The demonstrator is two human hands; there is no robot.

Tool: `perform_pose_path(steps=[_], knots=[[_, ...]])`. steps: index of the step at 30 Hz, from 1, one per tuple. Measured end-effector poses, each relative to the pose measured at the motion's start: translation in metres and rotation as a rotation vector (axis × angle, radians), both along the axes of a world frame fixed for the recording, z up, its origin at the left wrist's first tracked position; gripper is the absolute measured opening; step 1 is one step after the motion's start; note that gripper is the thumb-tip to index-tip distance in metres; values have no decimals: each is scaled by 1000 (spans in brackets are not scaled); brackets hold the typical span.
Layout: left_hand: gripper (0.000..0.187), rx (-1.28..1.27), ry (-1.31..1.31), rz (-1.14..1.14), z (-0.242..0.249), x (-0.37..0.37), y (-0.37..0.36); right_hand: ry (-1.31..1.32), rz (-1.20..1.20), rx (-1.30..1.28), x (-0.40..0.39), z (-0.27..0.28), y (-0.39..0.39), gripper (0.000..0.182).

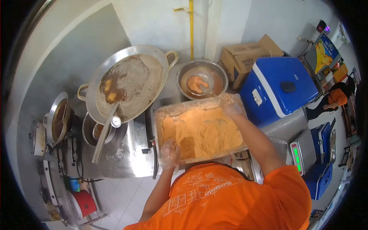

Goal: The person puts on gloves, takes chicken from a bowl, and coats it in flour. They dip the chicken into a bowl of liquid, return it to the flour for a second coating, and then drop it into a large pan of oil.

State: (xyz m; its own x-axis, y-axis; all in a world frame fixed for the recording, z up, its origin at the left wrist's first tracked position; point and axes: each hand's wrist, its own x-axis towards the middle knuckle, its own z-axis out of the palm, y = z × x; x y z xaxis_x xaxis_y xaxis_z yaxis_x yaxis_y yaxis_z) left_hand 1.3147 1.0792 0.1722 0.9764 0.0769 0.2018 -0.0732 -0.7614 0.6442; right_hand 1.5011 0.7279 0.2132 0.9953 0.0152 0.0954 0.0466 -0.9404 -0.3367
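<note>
- Step in hand, as I judge it: the person holds a tray (199,132) of orange-yellow crumb by two opposite corners, gripping it to shake, level or lift it.
- The left hand (169,153), in a thin clear glove, is closed over the near-left corner of the tray, thumb on the rim.
- The right hand (230,103), also gloved, is curled over the far-right corner; the fingers wrap the edge, so it too is closed on the tray.
- The tray sits on a steel counter (126,153), just in front of the person's chest, between the wok (128,82) and the blue cooler (278,90).
- Next move, by my reading: an even two-handed pull or tilt is called for, keeping the tray flat so the loose crumb does not spill over the low rim.
- Materials: the tray is a shallow rectangular metal pan, its rim dusted with crumb; the crumb is dry and grainy, with one darker bare patch near the left hand.
- The wok is wide, round, two-handled, with dark oil and a few golden pieces at one side; a ladle (105,132) leans in it.
- A round steel bowl (202,78) behind the tray holds a wire strainer (198,85) with fried orange pieces.
</note>
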Motion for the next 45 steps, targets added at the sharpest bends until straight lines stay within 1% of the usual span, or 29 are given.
perform_pose_path(steps=[4,6,7,8,10,13,18,20,21,23,24,27,30,33,34,35,36,38,39,41,42,44,45], knots=[[24,-14,35,30,0,1,-2,-206,87,-94,-43,16,-11,29],[24,-26,7,27,-2,0,-1,-208,122,-138,-72,32,-11,29],[23,-38,-10,30,-2,1,-1,-133,126,-119,-87,44,-7,33],[23,-49,-27,32,-2,2,-1,-274,162,-349,-103,25,-13,32],[23,-64,-19,31,-3,0,-1,-551,233,-809,-142,-34,-39,31],[23,-73,3,20,-1,2,-1,-476,165,-655,-172,-71,-43,33],[21,-20,-36,10,-6,1,0,-874,-262,-4,-137,-108,-9,32],[21,-20,-15,5,1,3,-1,-652,-121,35,-126,-52,-8,31],[21,-17,1,0,3,2,-1,-353,105,-53,-114,14,-9,30],[20,29,45,19,-1,2,-2,-110,127,228,-63,33,-11,28],[21,53,63,29,-4,2,-2,-12,120,336,-33,31,-10,29],[38,316,516,6,-15,9,-3,201,91,492,23,6,2,34],[58,207,668,-66,-41,18,-1,339,70,553,25,-24,3,39],[63,81,1005,51,-36,34,-1,552,6,429,-27,-78,-31,45],[62,180,930,-175,-45,37,3,620,105,149,-51,-101,-48,45],[62,279,843,-401,-65,42,11,676,200,-134,-69,-113,-59,45],[63,379,747,-627,-85,45,20,741,590,-500,-87,-112,-54,45],[62,289,814,-720,-76,49,13,927,670,-499,-119,-71,-6,47],[60,96,985,-585,-35,49,-5,1043,339,-132,-133,-34,25,50],[54,-216,1140,-398,-32,45,-34,792,650,-144,-134,11,55,46],[49,-336,1131,-349,-58,40,-47,657,794,-149,-130,27,61,45],[42,-202,984,-373,-76,31,-68,555,791,-104,-122,26,51,46],[40,44,834,-437,-75,29,-74,589,653,-53,-114,6,47,48]])
